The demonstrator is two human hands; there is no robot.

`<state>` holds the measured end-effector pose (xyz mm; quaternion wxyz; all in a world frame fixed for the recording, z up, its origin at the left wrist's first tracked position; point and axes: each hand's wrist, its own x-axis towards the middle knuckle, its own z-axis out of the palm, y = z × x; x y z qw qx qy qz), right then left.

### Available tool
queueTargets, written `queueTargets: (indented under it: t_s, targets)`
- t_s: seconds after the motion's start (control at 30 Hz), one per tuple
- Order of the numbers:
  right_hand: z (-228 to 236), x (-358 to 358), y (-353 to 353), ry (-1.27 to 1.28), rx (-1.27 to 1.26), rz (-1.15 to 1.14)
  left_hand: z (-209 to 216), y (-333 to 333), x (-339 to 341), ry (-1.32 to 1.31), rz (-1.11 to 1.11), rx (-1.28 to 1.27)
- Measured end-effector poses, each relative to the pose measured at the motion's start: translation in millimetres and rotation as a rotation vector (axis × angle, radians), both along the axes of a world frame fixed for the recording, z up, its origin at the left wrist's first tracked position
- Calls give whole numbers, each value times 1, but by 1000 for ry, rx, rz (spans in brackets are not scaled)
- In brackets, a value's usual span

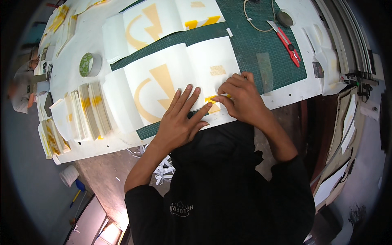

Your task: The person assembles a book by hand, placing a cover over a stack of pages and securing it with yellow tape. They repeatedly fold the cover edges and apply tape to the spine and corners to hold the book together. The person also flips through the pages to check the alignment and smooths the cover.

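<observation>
A white printed paper sheet with pale orange shapes lies creased across a green cutting mat in front of me. My left hand rests on it palm down, fingers spread. One fingertip is close to a small yellow-printed part near the sheet's near edge. Beside it, my right hand is closed in a pinch at the yellow edge of the paper; its fingers partly hide what they grip. A second, similar printed sheet lies just beyond.
A red utility knife with its blade out lies on the mat at the right, near a clear strip and a cable loop. At the left stand a tape roll and folded paper stacks. Paper offcuts litter the floor.
</observation>
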<state>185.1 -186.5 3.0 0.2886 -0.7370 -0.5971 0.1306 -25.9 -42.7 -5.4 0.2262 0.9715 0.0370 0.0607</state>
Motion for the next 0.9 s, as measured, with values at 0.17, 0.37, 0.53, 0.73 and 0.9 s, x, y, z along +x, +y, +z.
queueTargets:
  t_s: [0.17,0.37,0.53,0.73,0.9]
  targets:
    - [0,0,-1,19,-44,-8,0,0,0,-18,11,-28]
    - [-3,5,-4,40,-38,-69,0,-2,1,-15,30,-45]
    - [-1,14,-13,20,-45,-143,0,-3,1,-23,35,-41]
    - [-1,23,-17,94,-92,-155,-1,-7,2,-35,52,13]
    - [-9,23,-16,33,-36,-160,-1,-7,4,-36,54,6]
